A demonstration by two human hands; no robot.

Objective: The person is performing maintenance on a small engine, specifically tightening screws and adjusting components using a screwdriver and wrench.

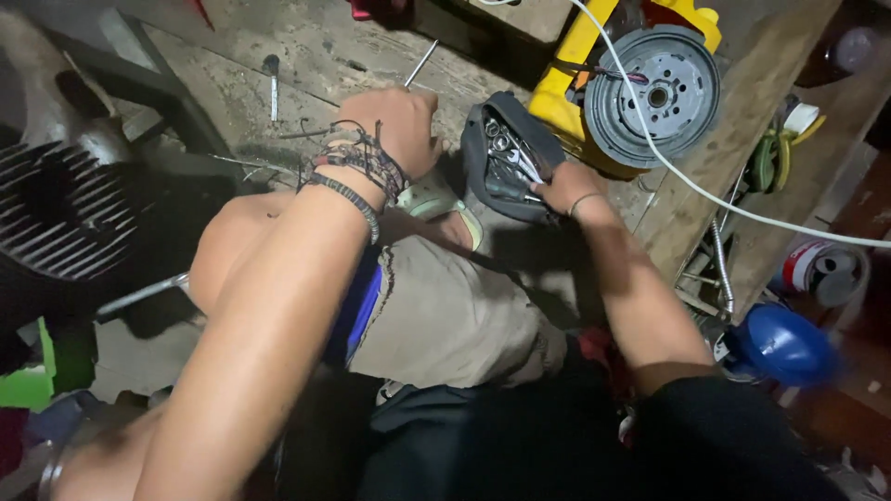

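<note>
item: dark fabric tool pouch (pixel 483 139), lying open on the concrete floor (pixel 306 56) just in front of the person's sandalled foot (pixel 445 199); inside it, a row of bright metal wrenches (pixel 510 158), ring ends upward. right hand (pixel 566 188): at the pouch's lower right edge, fingers curled down into the pouch among the wrench shafts; whether they pinch one wrench or only rest on them cannot be told, as the fingertips are hidden. a thin band circles this wrist. left hand (pixel 401 121): raised just left of the pouch, back of the hand toward the camera, fingers folded under and out of sight, so their grip cannot be told; a thin metal rod (pixel 420 63) shows beyond the knuckles, contact unclear. several braided and beaded bracelets (pixel 357 172) stack on the left wrist. surroundings: directly behind the pouch, a yellow machine housing (pixel 566 74) with a round grey finned flywheel (pixel 657 95) facing up, touching or nearly touching the pouch's far edge. a white cable (pixel 705 195) runs across the flywheel and off to the right over a wooden plank (pixel 733 139). a screwdriver-like tool (pixel 272 88) lies apart on the floor at upper left. a dark finned engine cylinder (pixel 60 209) sits at far left. a blue rounded container (pixel 780 345) and a white-and-red can (pixel 817 269) sit at lower right. person's bent knee in grey shorts (pixel 445 306) fills the centre foreground.
</note>
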